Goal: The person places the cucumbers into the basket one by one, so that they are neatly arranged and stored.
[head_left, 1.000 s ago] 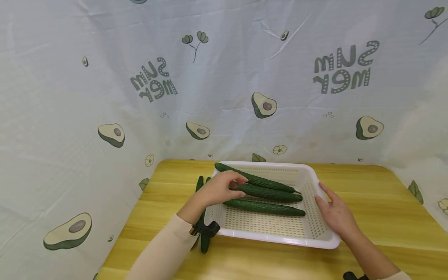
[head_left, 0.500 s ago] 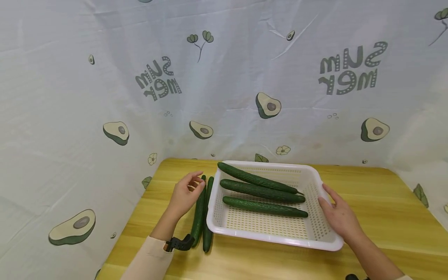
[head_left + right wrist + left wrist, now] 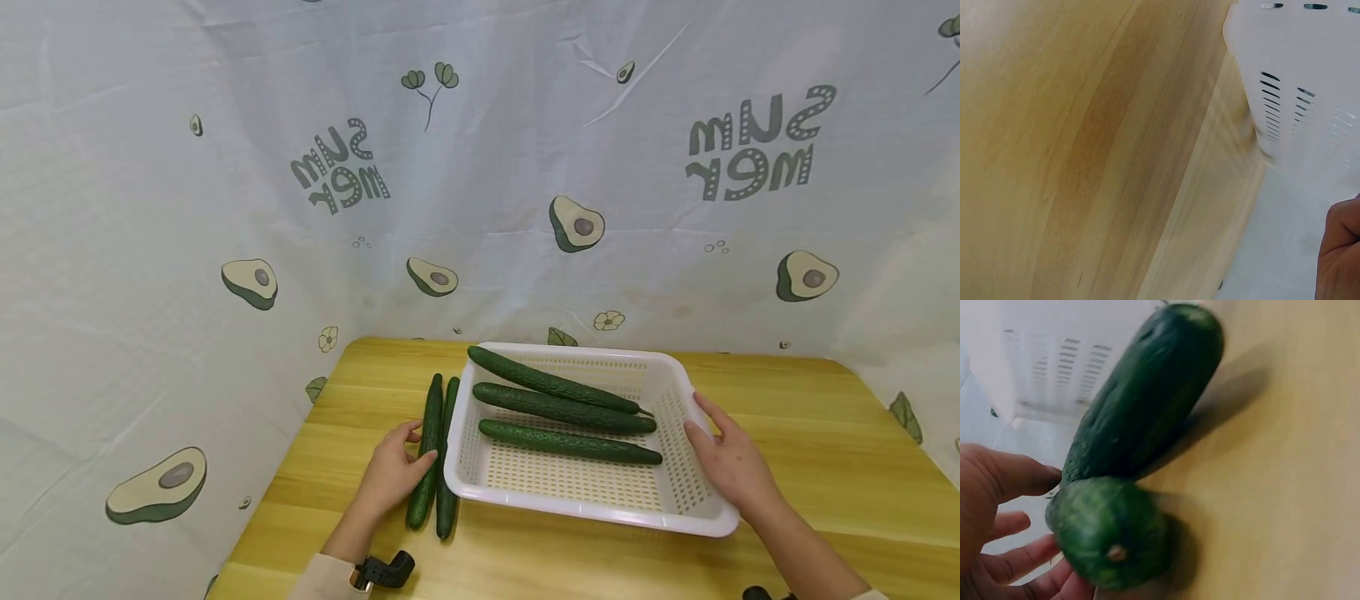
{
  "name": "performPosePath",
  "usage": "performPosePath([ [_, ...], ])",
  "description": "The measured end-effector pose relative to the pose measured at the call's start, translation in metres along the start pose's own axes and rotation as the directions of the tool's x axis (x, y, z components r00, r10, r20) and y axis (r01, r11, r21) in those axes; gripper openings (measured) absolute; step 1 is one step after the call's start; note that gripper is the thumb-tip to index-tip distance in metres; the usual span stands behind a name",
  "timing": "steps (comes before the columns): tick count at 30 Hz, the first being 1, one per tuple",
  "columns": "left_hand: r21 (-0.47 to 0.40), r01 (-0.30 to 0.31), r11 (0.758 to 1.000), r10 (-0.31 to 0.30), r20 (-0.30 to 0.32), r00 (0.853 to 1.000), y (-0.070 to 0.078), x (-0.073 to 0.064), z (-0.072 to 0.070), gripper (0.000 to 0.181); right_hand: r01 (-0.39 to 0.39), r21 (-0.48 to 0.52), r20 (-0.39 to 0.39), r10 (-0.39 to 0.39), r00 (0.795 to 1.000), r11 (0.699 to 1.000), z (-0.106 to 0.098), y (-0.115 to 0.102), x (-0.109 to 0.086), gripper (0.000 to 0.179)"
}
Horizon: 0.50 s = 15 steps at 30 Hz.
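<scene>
My left hand (image 3: 393, 471) is at the outer of two dark green cucumbers (image 3: 425, 479) lying side by side on the table left of the basket. Its thumb and spread fingers straddle that cucumber; in the left wrist view the thumb tip is right at the cucumber (image 3: 1113, 534) and gaps show between the fingers. The second cucumber (image 3: 446, 500) lies close along the basket's left side. With my right hand (image 3: 735, 467) I hold the right rim of the white perforated plastic basket (image 3: 585, 510). Three cucumbers (image 3: 566, 406) lie crosswise inside it.
The wood-grain table (image 3: 810, 433) extends to both sides of the basket. A white curtain (image 3: 495, 167) printed with avocados hangs behind and at the sides. The topmost cucumber in the basket (image 3: 555, 383) rests with one end on the back left rim corner.
My left hand has moved left from over the basket, then down toward me onto the outer cucumber. The right hand stays at the basket rim; the three cucumbers inside lie as before.
</scene>
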State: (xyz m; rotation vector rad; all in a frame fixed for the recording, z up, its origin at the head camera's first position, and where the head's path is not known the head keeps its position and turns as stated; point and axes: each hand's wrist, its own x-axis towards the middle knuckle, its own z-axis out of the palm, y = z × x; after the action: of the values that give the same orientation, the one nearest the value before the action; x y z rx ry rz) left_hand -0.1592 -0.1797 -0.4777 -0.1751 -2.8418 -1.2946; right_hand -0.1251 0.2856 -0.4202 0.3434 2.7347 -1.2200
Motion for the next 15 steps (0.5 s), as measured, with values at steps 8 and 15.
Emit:
performPosePath([
  [8, -0.048, 0.080, 0.996, -0.080, -0.006, 0.997, 0.0035, -0.0031, 0.0054, 0.066, 0.004, -0.005, -0.007, -0.004, 1.000, 1.000, -0.0004, -0.0014, -0.0011, 0.071],
  [15, -0.036, 0.119, 0.992, -0.120, -0.019, 0.993, 0.0039, -0.0018, 0.0023, 0.063, 0.002, 0.005, -0.008, -0.002, 1.000, 1.000, 0.0001, -0.0010, -0.0019, 0.072],
])
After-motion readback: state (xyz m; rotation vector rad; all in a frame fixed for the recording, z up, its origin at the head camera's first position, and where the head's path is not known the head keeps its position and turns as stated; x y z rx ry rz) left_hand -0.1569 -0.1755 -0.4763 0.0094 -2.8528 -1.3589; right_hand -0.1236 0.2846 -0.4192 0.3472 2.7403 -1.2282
